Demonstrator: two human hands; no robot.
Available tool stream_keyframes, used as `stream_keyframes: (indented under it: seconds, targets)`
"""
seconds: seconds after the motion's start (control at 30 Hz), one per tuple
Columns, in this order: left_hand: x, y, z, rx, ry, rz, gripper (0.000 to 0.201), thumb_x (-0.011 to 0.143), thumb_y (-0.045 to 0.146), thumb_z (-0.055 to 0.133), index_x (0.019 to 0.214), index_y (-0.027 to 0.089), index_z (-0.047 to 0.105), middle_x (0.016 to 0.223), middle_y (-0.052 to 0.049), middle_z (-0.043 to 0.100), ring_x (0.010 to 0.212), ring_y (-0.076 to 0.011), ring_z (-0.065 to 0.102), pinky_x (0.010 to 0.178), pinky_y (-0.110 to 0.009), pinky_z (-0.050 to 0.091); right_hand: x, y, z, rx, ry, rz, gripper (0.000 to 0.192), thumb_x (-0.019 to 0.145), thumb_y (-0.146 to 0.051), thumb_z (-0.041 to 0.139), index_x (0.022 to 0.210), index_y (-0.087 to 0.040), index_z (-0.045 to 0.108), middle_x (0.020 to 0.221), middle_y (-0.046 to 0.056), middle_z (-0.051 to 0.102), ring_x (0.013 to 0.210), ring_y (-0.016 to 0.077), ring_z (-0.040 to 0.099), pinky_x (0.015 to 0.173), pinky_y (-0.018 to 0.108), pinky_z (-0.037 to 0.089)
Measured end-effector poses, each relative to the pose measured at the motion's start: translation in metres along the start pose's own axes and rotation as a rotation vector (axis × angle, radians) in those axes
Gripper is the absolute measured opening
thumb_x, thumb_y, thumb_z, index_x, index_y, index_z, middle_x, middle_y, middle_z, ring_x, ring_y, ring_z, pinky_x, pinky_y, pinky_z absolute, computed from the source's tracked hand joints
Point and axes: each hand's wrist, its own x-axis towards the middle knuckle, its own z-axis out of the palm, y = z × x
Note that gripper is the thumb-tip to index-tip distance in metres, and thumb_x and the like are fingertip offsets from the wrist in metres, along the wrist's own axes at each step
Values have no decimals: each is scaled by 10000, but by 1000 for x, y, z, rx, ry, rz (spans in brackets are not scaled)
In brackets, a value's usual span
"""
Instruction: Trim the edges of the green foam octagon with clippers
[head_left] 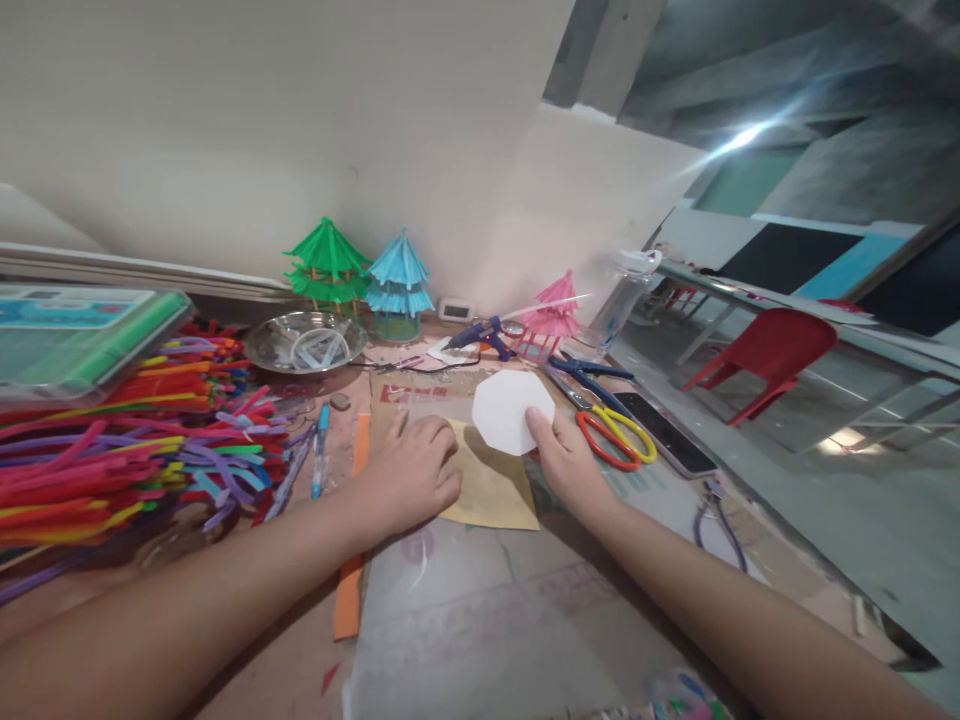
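My right hand [566,460] pinches the lower edge of a white octagonal paper piece [510,408] and holds it just above the desk. My left hand [411,472] rests knuckles-up, fingers curled, on a tan sheet of cardboard [491,492] that lies under both hands. I cannot tell whether the left hand holds anything. An orange strip [350,590] runs along the desk under my left forearm.
A heap of coloured pipe cleaners [127,430] fills the left side. Behind stand green [326,262], blue [399,282] and pink [553,310] paper pagodas, a metal bowl [304,343] and a blue glue gun [484,336]. Scissors [611,430] and a phone [667,432] lie to the right.
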Motion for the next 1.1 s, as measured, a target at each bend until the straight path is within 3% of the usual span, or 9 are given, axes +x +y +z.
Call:
stream_keyframes:
  seconds: [0.2,0.3,0.53,0.73,0.97,1.1]
  targets:
    - [0,-2,3,-12,2,3,176,813,282,458,934,167,515,1077,-94,564,1062,-247,533,1078,-576,195,-3,4,4,-214,5,-58,371,724,-340,540,1045,-159,496,890,88,644,721,214,607,589,308,481]
    - [1,-2,4,5,13,15,177,814,292,456,920,166,518,1079,-100,563,1059,-253,529,1076,-568,194,-4,1,6,-372,-64,-86,343,720,-316,511,1025,-158,505,826,82,651,708,229,606,587,312,468]
    - [1,-3,5,11,26,37,168,827,305,440,916,184,515,1054,-77,566,1037,-240,534,1064,-551,202,-12,-8,2,-620,-237,-169,508,790,-308,422,1260,-117,441,791,102,681,680,254,626,585,316,456]
    - [0,-2,5,13,5,49,172,829,283,433,926,163,509,1073,-94,555,1054,-249,522,1063,-556,206,-31,-11,-6,-653,-280,-231,447,802,-306,398,1202,-137,504,767,97,685,645,254,629,565,311,454]
    - [1,0,5,45,7,8,162,827,299,440,915,181,507,1037,-74,565,1009,-240,547,1070,-558,204,1,-7,17,-734,-208,-245,386,815,-295,398,1134,-125,533,682,84,670,592,242,617,505,280,409]
    - [0,1,5,30,26,10,174,823,287,448,933,170,517,1059,-87,567,1059,-253,532,1074,-556,196,-26,-11,2,-682,-254,-267,425,813,-288,402,1197,-139,506,728,78,685,622,245,631,541,291,442]
